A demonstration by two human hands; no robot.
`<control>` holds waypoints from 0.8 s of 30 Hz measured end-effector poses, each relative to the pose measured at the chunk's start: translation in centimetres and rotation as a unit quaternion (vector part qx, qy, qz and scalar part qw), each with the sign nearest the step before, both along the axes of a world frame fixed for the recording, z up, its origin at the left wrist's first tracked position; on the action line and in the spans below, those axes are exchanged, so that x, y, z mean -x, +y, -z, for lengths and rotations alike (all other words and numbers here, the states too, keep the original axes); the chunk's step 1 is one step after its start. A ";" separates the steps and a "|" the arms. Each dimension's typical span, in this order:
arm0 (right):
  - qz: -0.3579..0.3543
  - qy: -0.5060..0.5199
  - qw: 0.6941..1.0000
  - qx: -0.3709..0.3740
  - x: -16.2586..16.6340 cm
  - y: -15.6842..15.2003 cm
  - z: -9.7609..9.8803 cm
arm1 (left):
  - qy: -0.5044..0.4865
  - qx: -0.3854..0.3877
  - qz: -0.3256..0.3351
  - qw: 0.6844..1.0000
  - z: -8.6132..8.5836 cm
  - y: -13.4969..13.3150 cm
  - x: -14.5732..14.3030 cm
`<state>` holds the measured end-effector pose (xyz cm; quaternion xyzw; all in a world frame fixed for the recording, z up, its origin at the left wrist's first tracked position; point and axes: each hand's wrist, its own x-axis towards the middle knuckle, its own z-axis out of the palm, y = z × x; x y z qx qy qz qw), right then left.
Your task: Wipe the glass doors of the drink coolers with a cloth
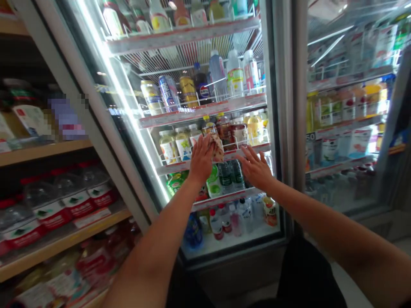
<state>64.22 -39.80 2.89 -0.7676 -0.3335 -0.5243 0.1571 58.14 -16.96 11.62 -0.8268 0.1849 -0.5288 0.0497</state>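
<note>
The left hand (201, 159) pressed a crumpled cloth (217, 146) against the fridge door (192, 128) — cloth just beyond its curled fingers — while the right hand (255, 167) lay spread, empty, beside it.

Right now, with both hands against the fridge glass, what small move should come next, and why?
Probably slide the cloth in the left hand sideways along the glass door. The hand presses the crumpled cloth flat against the closed door, at the middle bottle shelves, while the right hand rests open on the glass beside it, holding nothing.
</note>
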 end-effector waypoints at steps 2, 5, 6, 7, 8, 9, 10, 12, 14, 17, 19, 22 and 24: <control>0.006 0.013 1.000 -0.016 -0.2 -0.5 0.0 | -0.007 0.001 0.004 1.000 -1.0 -0.6 -0.5; 0.011 0.028 0.999 -0.032 -0.4 -1.2 0.5 | -0.025 0.020 -0.003 0.999 -1.3 -1.9 -1.1; 0.012 0.031 0.999 -0.033 -0.4 -1.4 0.8 | -0.025 0.018 -0.004 1.000 -1.0 -2.3 -1.2; 0.012 0.033 0.999 -0.031 -0.5 -1.7 1.0 | -0.019 0.008 -0.003 1.000 -0.5 -2.8 -1.2; 0.013 0.035 0.999 -0.027 -0.5 -1.9 1.1 | -0.009 -0.010 0.000 1.000 0.1 -3.2 -1.3; 0.015 0.037 0.999 -0.024 -0.4 -2.2 1.2 | 0.004 -0.032 0.004 0.999 0.7 -3.6 -1.4; 0.016 0.040 0.999 -0.022 -0.4 -2.4 1.3 | 0.014 -0.051 0.007 0.999 1.2 -4.0 -1.5; 0.016 0.044 0.999 -0.022 -0.4 -2.8 1.2 | 0.023 -0.070 0.012 0.997 2.1 -4.9 -1.9; 0.007 0.051 0.998 -0.031 -0.4 -2.8 1.0 | 0.024 -0.071 0.018 0.997 2.7 -5.8 -2.4; -0.015 0.059 0.997 -0.052 -0.7 -2.4 1.3 | 0.036 -0.085 0.036 0.995 3.6 -7.2 -3.0; -0.033 0.054 0.997 -0.055 -1.0 -2.0 1.7 | 0.059 -0.121 0.054 0.989 4.4 -7.7 -3.1; -0.050 0.036 0.997 -0.048 -1.5 -1.3 2.5 | 0.078 -0.168 0.070 0.980 5.6 -7.4 -2.8; -0.048 0.033 0.997 -0.052 -1.4 -0.9 2.8 | 0.070 -0.171 0.059 0.981 6.1 -6.7 -2.5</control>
